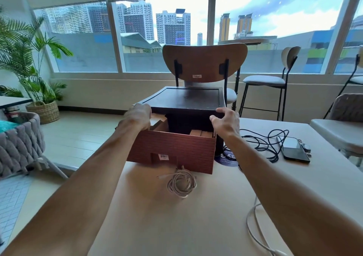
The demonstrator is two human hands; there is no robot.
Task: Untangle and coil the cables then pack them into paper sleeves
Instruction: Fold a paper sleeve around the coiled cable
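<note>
Left grip: my left hand (138, 116) is curled round the left edge of the dark lid (186, 98), fingers tucked out of sight under it.
Right grip: my right hand (225, 122) has its fingers on the lid's near right corner and its thumb spread below the edge. It looks like a light pinch, half open.
Lid: it is held level between both hands, its long side running from one hand to the other, clear above the brown box (172, 151).
Sleeves: the paper sleeves (201, 133) stand inside the box, straight below my grip and closer to the right hand.
Coiled cable: the white coil (181, 183) lies flat on the table (196, 226), below and back toward me from the grip, about midway between my forearms. It is round, so it has no long axis to line up, and neither hand is clearly nearer.
Loose cable: the black cable (263, 143) sprawls uncoiled, outward and below my right hand, which is plainly the nearer one.
Judgement: the lid must be set aside before either hand is free to drop to the coil or the sleeves.
</note>
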